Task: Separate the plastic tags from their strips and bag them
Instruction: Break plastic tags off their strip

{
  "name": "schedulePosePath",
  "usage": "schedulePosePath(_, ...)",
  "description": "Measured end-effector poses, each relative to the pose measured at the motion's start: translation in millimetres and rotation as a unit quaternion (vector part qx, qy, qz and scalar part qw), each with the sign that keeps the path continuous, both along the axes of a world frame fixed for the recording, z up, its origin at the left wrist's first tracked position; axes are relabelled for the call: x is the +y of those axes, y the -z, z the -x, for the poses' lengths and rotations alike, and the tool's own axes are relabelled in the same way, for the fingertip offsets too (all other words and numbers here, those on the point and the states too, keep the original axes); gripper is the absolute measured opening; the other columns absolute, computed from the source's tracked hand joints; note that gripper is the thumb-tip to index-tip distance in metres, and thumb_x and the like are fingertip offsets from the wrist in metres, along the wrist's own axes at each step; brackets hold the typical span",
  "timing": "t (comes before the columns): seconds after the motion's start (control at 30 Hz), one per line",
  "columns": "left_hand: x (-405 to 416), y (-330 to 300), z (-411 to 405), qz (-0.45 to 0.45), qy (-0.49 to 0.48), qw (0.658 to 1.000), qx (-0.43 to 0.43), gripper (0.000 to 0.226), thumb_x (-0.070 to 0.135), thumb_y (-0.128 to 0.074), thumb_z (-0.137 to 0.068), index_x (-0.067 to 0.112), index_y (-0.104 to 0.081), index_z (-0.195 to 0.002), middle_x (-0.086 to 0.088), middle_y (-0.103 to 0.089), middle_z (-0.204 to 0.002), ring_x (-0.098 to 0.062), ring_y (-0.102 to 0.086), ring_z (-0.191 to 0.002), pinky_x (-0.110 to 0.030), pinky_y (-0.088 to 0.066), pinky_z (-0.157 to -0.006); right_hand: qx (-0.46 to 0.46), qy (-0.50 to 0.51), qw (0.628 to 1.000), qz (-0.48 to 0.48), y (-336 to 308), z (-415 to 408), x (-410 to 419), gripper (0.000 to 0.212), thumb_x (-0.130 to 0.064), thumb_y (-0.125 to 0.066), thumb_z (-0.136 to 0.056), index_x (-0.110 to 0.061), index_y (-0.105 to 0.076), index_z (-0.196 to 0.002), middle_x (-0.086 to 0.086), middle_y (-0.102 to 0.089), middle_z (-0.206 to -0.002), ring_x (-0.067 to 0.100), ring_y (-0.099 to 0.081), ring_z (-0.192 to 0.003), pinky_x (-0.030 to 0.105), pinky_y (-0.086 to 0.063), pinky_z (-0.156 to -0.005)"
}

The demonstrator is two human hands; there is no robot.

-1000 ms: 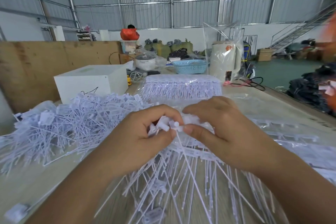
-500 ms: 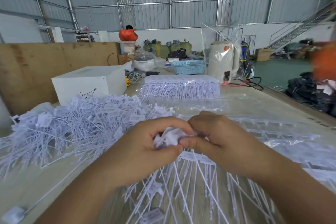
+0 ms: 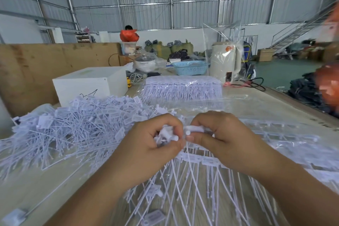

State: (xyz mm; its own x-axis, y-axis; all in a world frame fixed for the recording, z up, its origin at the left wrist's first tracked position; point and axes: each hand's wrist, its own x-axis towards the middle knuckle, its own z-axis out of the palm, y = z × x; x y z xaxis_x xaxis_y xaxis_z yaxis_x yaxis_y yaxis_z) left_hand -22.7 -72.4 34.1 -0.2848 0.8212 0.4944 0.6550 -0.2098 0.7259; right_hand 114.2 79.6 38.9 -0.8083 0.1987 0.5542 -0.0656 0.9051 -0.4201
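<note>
Two hands meet at the middle of the work, and the risk sits right between them; the left hand [image 3: 146, 145] is curled round a small clutch of loose white tags [image 3: 166, 135], the right hand [image 3: 218, 134] pinches the end of the strip [image 3: 194, 129] between thumb and forefinger, and the two ends nearly touch. If the twist comes at a slant, I judge a tag could tear at its neck instead of snapping off clean; the thin tails [image 3: 185, 185] hanging below both hands fan out and cross, so a pull might drag neighbouring tags along or tangle them. The left hand looks full already; one more tag might spill the bunch onto the table [image 3: 60, 180], among the strays lying near the left wrist. Both wrists are bent inward, knuckles up, forearms converging from the lower corners.

Left of the left hand lies the big heap of separated tags [image 3: 77, 121]; beyond both hands a clear bag [image 3: 183, 88] is packed with tags in rows; right of the right hand more strips lie on clear plastic [image 3: 286, 134]. Loose tags slipping under that film would be hard to see; bagging looks some way off for this batch.
</note>
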Motion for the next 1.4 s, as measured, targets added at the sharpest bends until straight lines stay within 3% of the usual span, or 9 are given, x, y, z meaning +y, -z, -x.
schedulePosePath(0.1,3,2,-3,-0.012,-0.012,1.0,0.004,0.005,0.029,-0.059,-0.081,0.034,-0.06,-0.083,-0.009,-0.056,-0.066,-0.034,-0.044,-0.052,-0.028,-0.034,-0.052,0.041,0.015,0.999,0.014,4,4,-2,0.024,-0.03,-0.063,-0.092,-0.016,-0.058,-0.074,-0.01,-0.045,-0.055,0.01,-0.044,-0.053,0.023,-0.032,-0.049)
schedulePosePath(0.17,5,3,-5,-0.034,-0.02,0.999,-0.018,0.006,0.031,-0.057,-0.079,0.035,-0.059,-0.082,-0.016,-0.056,-0.07,-0.032,-0.042,-0.05,-0.028,-0.034,-0.05,0.067,0.034,0.997,0.009,5,6,-5,0.026,-0.033,-0.061,-0.093,-0.016,-0.057,-0.074,-0.011,-0.043,-0.053,0.01,-0.043,-0.051,0.021,-0.03,-0.048)
schedulePosePath(0.37,16,2,-11,-0.114,-0.041,0.988,-0.093,0.017,0.02,-0.057,-0.081,0.035,-0.057,-0.072,-0.002,-0.059,-0.063,-0.027,-0.036,-0.048,-0.03,-0.032,-0.046,0.153,0.114,0.981,-0.042,8,17,-18,0.03,-0.031,-0.052,-0.093,-0.011,-0.05,-0.07,-0.013,-0.034,-0.054,0.012,-0.032,-0.051,0.028,-0.023,-0.058)
schedulePosePath(0.63,25,1,-18,-0.17,-0.036,0.976,-0.131,0.024,0.016,-0.06,-0.082,0.035,-0.057,-0.069,0.005,-0.058,-0.065,-0.01,-0.044,-0.053,-0.022,-0.037,-0.048,0.307,0.19,0.931,-0.06,26,32,-33,0.024,-0.023,-0.045,-0.095,-0.011,-0.052,-0.075,-0.001,-0.049,-0.064,0.014,-0.038,-0.063,0.037,-0.04,-0.059)
schedulePosePath(0.83,12,-6,2,-0.084,0.009,0.996,-0.036,0.025,0.013,-0.057,-0.083,0.037,-0.062,-0.077,0.009,-0.062,-0.071,-0.009,-0.044,-0.053,-0.018,-0.037,-0.05,0.234,0.162,0.95,-0.133,21,29,-21,0.026,-0.025,-0.045,-0.094,-0.009,-0.057,-0.077,-0.002,-0.05,-0.067,0.021,-0.046,-0.061,0.043,-0.042,-0.066)
schedulePosePath(0.97,1,-12,15,0.023,0.058,0.998,-0.014,0.015,0.021,-0.059,-0.083,0.033,-0.066,-0.085,0.0,-0.062,-0.073,-0.027,-0.044,-0.056,-0.029,-0.036,-0.052,0.152,0.108,0.966,-0.179,10,22,-10,0.023,-0.025,-0.05,-0.093,-0.01,-0.063,-0.083,-0.007,-0.051,-0.071,0.02,-0.047,-0.066,0.043,-0.042,-0.07)
schedulePosePath(1.07,-3,-15,17,0.07,0.061,0.995,0.044,0.007,0.023,-0.059,-0.076,0.028,-0.063,-0.08,-0.007,-0.056,-0.07,-0.03,-0.045,-0.056,-0.027,-0.035,-0.054,0.103,0.077,0.973,-0.19,7,17,-7,0.031,-0.033,-0.044,-0.093,-0.011,-0.063,-0.084,-0.008,-0.051,-0.071,0.018,-0.047,-0.069,0.039,-0.04,-0.071)
schedulePosePath(1.2,-2,-14,10,0.053,0.035,0.995,0.074,0.013,0.025,-0.068,-0.075,0.027,-0.056,-0.07,0.001,-0.056,-0.064,-0.011,-0.048,-0.052,-0.025,-0.04,-0.052,0.11,0.093,0.97,-0.194,8,17,-8,0.027,-0.032,-0.049,-0.094,-0.01,-0.063,-0.084,-0.004,-0.055,-0.07,0.02,-0.05,-0.067,0.04,-0.042,-0.07)
schedulePosePath(1.4,13,-7,-5,-0.109,-0.048,0.986,0.117,0.03,0.015,-0.065,-0.082,0.021,-0.042,-0.065,0.014,-0.044,-0.054,-0.001,-0.038,-0.049,-0.01,-0.028,-0.049,0.23,0.173,0.942,-0.173,18,27,-20,0.026,-0.023,-0.044,-0.094,-0.008,-0.061,-0.08,0.001,-0.056,-0.07,0.025,-0.051,-0.064,0.041,-0.038,-0.067)
